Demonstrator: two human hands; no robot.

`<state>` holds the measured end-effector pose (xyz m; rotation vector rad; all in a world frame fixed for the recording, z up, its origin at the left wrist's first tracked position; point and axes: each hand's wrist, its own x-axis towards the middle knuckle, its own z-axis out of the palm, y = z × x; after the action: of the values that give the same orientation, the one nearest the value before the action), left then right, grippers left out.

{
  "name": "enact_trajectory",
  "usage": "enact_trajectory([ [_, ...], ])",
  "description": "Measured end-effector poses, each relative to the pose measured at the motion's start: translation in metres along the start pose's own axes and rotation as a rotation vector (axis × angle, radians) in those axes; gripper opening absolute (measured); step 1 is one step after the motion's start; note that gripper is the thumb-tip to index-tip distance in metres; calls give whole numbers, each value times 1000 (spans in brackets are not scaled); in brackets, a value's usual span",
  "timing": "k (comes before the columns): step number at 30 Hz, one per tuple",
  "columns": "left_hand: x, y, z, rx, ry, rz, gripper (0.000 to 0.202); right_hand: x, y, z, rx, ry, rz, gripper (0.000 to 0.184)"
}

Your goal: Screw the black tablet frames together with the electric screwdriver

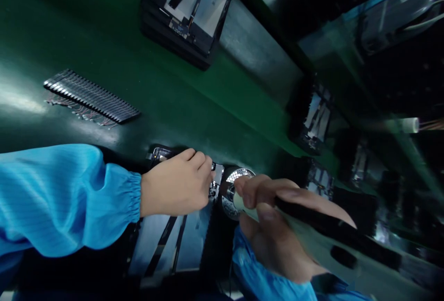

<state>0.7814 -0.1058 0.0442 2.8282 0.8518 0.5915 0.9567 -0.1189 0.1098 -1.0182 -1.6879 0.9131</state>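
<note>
My left hand (176, 183), in a blue sleeve, rests with fingers curled on the top edge of an opened device (173, 241) in a black fixture in front of me. My right hand (277, 227) is wrapped round a handheld power screwdriver (312, 231). Its tip (227, 191) points at the device's upper right corner beside my left fingers. A small round perforated dish (239, 176) sits just behind the tip.
A row of thin metal strips (92, 96) with fine wires lies on the green mat (190, 102) at left. Another opened device in a black tray (190, 5) sits at the top. More fixtures (314, 116) line the belt at right.
</note>
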Motion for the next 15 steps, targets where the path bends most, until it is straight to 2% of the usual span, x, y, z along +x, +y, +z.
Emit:
enact_trajectory([
  [4,0,1,0,10,1,5,38,-1,2,3,-33,26,-3,30],
  [9,-1,-2,0,-5,6,16,42,0,-1,2,18,100,21,38],
  [11,-2,-6,2,-12,2,15,44,5,-4,-7,51,214,21,38],
  [15,-5,-7,2,21,31,5,46,16,-6,-36,49,541,-65,37],
])
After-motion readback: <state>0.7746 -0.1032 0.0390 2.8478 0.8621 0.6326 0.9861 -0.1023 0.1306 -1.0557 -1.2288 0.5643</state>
